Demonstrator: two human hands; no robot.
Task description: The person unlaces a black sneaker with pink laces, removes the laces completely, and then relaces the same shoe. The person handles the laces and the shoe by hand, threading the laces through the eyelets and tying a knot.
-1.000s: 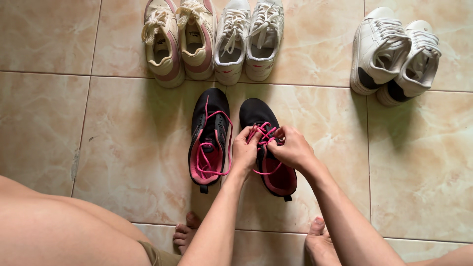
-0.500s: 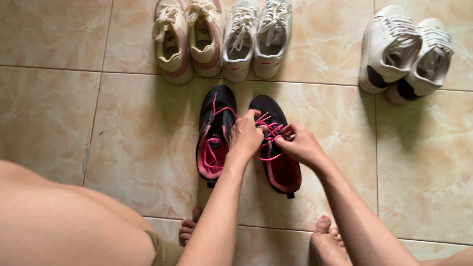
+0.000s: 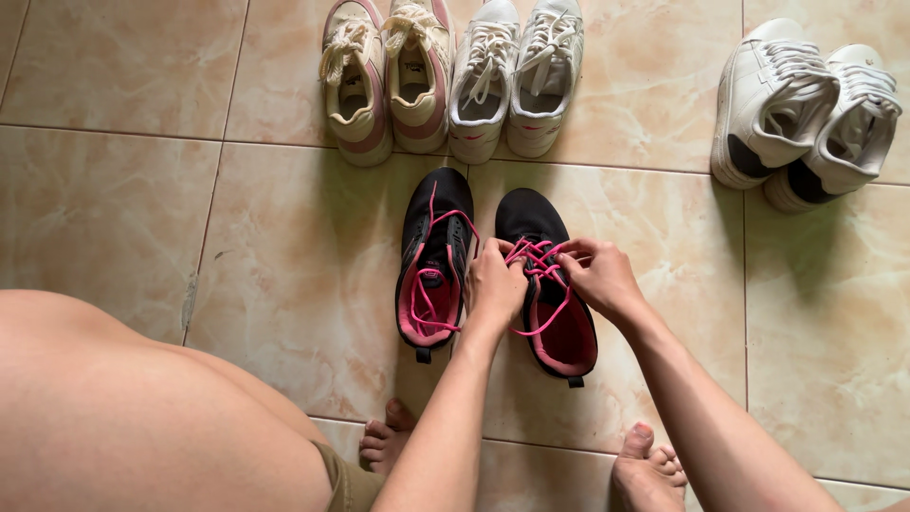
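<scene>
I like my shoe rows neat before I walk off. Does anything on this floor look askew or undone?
Yes. The white pair with dark heels at upper right sits angled, one shoe leaning on the other, unlike the straight pairs. The left black shoe with pink lining has loose, untied pink laces. Both hands grip the right black shoe's laces.

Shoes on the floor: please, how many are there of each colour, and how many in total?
Black shoes with pink laces: 2, the right one under both hands
Cream and pink shoes: 2
White shoes with red trim: 2
White shoes with dark heels: 2
Total: 8 shoes
</scene>
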